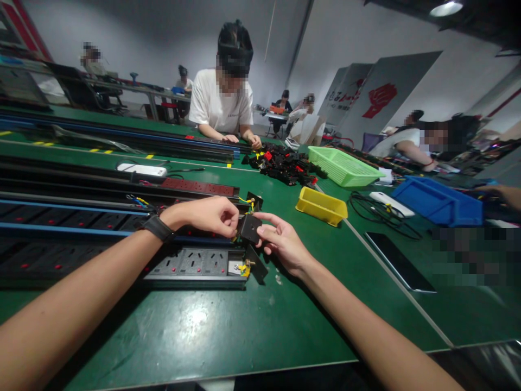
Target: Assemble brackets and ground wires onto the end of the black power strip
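Several long black power strips [185, 262] lie side by side on the green table. My right hand [287, 244] pinches a small black end cap [251, 230] between thumb and fingers, at the right end of one strip. Close beside it, my left hand [214, 216] is closed with its fingertips curled by the strip end; what they grip is hidden. The nearest strip has yellow-and-green wiring [244, 269] at its end, and another black end piece [257, 264] sticks out there at a tilt.
Beyond my hands lies a heap of black and red parts [285, 164]. To the right are a yellow bin [321, 205], a green basket [344, 165], a blue bin [439, 201], a coiled black cable [372, 214] and a phone [401, 262]. A co-worker [223, 103] works across the table.
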A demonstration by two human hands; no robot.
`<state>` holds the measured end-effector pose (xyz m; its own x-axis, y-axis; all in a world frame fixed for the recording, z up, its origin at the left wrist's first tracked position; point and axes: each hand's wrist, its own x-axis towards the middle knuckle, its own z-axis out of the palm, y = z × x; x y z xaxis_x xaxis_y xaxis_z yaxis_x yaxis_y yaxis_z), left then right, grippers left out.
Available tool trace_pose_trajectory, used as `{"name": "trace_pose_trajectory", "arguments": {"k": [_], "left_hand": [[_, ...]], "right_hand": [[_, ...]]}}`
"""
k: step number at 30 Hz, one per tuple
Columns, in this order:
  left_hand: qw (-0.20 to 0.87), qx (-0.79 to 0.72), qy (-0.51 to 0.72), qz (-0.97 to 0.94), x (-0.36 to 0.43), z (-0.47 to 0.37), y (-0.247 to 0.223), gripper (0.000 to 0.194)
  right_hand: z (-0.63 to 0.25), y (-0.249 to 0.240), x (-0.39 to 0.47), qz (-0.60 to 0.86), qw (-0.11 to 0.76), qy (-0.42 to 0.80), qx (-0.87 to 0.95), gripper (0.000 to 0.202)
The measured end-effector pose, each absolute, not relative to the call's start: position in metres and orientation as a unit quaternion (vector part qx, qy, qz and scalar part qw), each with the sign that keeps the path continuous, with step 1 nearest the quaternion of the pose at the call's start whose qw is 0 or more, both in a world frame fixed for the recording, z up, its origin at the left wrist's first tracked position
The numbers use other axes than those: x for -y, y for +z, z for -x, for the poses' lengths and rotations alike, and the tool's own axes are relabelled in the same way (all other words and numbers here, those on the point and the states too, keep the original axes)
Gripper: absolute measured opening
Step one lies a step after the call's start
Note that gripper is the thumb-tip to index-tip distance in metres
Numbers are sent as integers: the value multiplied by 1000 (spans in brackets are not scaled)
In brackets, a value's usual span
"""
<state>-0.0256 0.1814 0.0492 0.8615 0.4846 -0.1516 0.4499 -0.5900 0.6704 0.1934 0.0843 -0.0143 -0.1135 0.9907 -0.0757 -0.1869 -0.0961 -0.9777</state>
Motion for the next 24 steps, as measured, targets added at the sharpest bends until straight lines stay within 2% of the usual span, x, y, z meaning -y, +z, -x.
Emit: {"name": "trace_pose_trajectory", "arguments": {"k": [24], "left_hand": [[356,-272,20,-894,-179,23,48,14]], "right_hand": [[-192,-16,-85,438,492,602,452,56]]}}
